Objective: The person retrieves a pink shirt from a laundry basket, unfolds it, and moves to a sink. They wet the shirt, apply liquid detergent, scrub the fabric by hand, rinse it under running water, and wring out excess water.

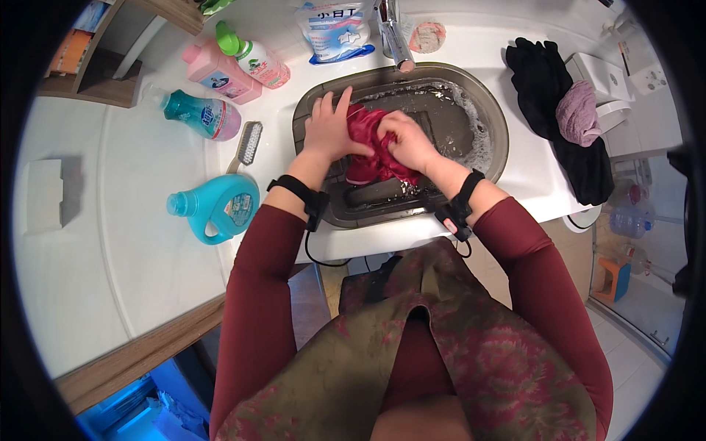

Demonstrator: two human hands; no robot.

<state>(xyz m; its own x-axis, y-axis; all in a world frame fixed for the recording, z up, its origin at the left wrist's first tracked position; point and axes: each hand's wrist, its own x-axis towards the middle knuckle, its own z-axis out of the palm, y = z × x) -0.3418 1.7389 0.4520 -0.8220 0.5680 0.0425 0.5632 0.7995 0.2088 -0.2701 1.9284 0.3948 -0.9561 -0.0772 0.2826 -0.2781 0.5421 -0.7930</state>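
Note:
A wet red cloth point(367, 129) lies bunched over the left part of a grey-brown basin point(499, 129) that holds soapy water and stands in the white sink. My right hand point(405, 140) has its fingers curled into the cloth and grips it. Spread flat, my left hand point(331, 127) touches the cloth's left edge, its thumb over the fabric; whether it pinches any is not plain. Foam lines the basin's right side. Above the basin's far rim reaches a chrome faucet point(394, 38).
Left of the basin are a scrubbing brush point(251, 144), a turquoise jug point(226, 206), a teal-and-pink bottle point(204, 116), a pink bottle point(220, 74) and a green-capped bottle point(256, 60). A detergent bag point(335, 33) stands behind. Black cloth point(543, 91) and a mauve cloth point(578, 113) lie right.

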